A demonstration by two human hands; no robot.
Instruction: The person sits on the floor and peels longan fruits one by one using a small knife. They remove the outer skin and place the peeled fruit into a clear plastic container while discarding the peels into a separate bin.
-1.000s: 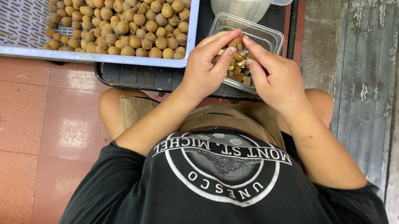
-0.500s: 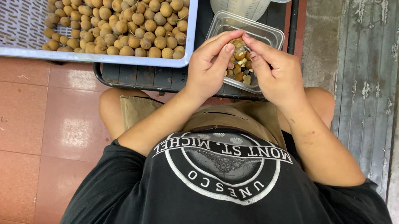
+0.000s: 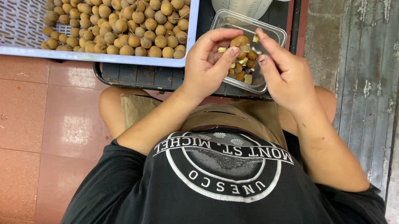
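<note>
left hand (image 3: 207,65) and right hand (image 3: 285,73) pinch 1 round brown longan fruit (image 3: 239,41) above the clear plastic tub (image 3: 273,32).

soft, even daylight, moderately bright; shadows faint and diffuse, no glare; focus sharp throughout, with little distortion at the frame's edges.

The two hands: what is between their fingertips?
In the head view, a small round brown fruit sits between left hand and right hand, above the clear tray.
</note>
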